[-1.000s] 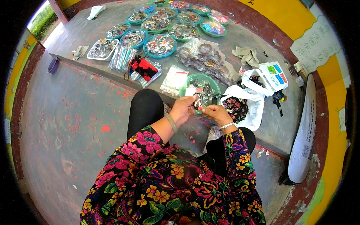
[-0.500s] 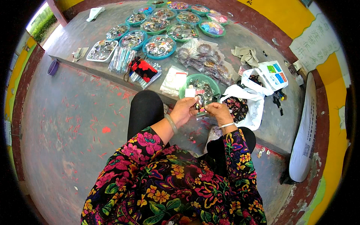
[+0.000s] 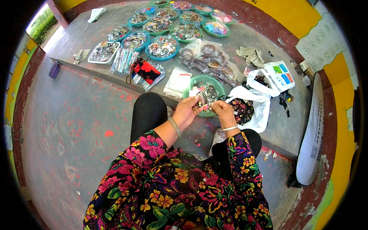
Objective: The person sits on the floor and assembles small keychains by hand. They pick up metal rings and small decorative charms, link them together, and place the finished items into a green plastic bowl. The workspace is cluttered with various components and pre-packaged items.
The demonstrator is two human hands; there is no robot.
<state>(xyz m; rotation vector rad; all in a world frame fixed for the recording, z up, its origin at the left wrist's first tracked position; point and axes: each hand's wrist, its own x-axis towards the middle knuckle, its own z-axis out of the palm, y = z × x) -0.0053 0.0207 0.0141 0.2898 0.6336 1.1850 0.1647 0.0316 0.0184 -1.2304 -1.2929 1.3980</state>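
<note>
Over the near rim of a green basin (image 3: pixel 223 89), both hands meet at a small clear packet (image 3: pixel 203 101) that shows a dark band and pink and yellow bits; its exact kind is hard to make out. My left hand (image 3: pixel 186 112) pinches its left side between thumb and fingers. At its lower right edge, the fingertips of my right hand (image 3: pixel 225 114) are closed on the same packet. Many small clear-wrapped pieces lie in the basin just beyond. A white plastic bag (image 3: pixel 262 111) holding dark flowered pieces sits right of my right hand.
Flat white packets (image 3: pixel 178 82) lie left of the basin. Beyond are a pile of clear bags with brown round items (image 3: pixel 210 57), a red and black pouch (image 3: pixel 146 72), a white tray (image 3: pixel 112 57) and several filled basins. A raised ledge (image 3: pixel 96 78) crosses the floor.
The packet has turned and tilted up, so its dark band and pink part show more plainly. My right hand has shifted slightly right and down along its edge.
</note>
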